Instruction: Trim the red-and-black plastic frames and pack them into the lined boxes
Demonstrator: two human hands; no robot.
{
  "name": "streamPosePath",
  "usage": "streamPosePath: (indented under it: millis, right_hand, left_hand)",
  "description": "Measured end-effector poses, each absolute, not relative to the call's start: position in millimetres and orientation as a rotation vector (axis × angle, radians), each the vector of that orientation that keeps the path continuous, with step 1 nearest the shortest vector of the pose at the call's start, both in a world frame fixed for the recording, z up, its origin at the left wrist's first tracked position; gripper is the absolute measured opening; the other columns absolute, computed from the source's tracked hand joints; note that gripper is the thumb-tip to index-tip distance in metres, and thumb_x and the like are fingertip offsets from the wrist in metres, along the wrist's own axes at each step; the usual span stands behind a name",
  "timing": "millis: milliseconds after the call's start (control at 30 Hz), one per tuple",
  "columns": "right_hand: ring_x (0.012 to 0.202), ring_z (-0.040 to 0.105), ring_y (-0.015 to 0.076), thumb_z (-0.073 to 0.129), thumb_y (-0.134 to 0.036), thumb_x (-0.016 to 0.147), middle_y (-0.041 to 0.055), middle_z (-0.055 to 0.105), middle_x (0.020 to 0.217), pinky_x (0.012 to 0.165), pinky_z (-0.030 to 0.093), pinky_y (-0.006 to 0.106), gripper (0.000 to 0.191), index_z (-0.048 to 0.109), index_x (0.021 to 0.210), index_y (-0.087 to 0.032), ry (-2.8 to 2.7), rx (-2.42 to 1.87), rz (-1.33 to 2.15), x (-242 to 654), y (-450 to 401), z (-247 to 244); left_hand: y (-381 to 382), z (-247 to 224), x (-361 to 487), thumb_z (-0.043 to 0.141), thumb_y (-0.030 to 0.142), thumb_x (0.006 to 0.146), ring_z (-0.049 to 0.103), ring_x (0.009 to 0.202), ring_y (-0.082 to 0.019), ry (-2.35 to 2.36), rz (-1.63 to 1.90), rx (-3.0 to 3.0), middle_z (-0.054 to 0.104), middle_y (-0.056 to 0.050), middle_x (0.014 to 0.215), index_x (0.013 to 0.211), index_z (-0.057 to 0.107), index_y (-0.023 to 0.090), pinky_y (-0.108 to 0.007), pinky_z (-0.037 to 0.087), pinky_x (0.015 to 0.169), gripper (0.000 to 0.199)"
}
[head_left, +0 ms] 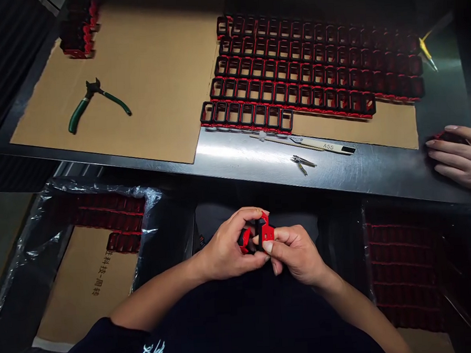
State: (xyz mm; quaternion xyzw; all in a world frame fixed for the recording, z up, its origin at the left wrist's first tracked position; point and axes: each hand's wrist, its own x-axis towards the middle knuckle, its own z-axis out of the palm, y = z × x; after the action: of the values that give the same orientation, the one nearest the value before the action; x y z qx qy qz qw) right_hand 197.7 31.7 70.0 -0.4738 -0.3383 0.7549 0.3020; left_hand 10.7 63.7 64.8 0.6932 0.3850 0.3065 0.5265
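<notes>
Close to my body, below the table edge, my left hand (229, 245) and my right hand (296, 249) meet around a red and black plastic frame (266, 233). Left fingers and thumb curl round its top and bottom, while the right thumb presses its red face. A second red and black piece (244, 240) shows inside my left hand; whether it is part of the same frame I cannot tell. On the table ahead, rows of similar red and black frames (258, 89) stand side by side on cardboard.
Green-handled cutters (93, 97) lie on a cardboard sheet (151, 81). A white A55 knife (324, 144) and small metal clippers (301, 163) lie near the table edge (234, 155). Lined boxes with frames stand left (122, 243) and right (404, 273). Another person's hand (461, 154) is at right.
</notes>
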Motion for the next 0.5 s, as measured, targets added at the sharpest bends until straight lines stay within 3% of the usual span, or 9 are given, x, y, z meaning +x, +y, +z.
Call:
streamPosePath:
  millis: [100, 500]
  right_hand:
    - [0.039, 0.046, 0.0076, 0.067, -0.048, 0.087, -0.0041, 0.056, 0.041, 0.046, 0.039, 0.021, 0.038, 0.07, 0.064, -0.018, -0.905, -1.266, 1.989, 197.8, 31.0, 69.2]
    - [0.037, 0.045, 0.0078, 0.068, -0.049, 0.085, -0.0047, 0.055, 0.04, 0.046, 0.039, 0.021, 0.037, 0.071, 0.068, -0.017, -0.843, -1.257, 2.027, 196.3, 31.4, 67.6]
  left_hand:
    - [63.0, 64.9, 11.5, 0.079, 0.015, 0.07, 0.071, 0.109, -0.026, 0.923, 0.728, 1.65, 0.067, -0.014, 0.127, 0.128, 0.051, 0.023, -0.037, 0.061, 0.089, 0.064]
    - [62.7, 63.5, 10.7, 0.08, 0.018, 0.072, 0.073, 0.098, -0.023, 0.938, 0.701, 1.593, 0.066, -0.013, 0.127, 0.128, 0.053, 0.023, -0.031, 0.063, 0.079, 0.062]
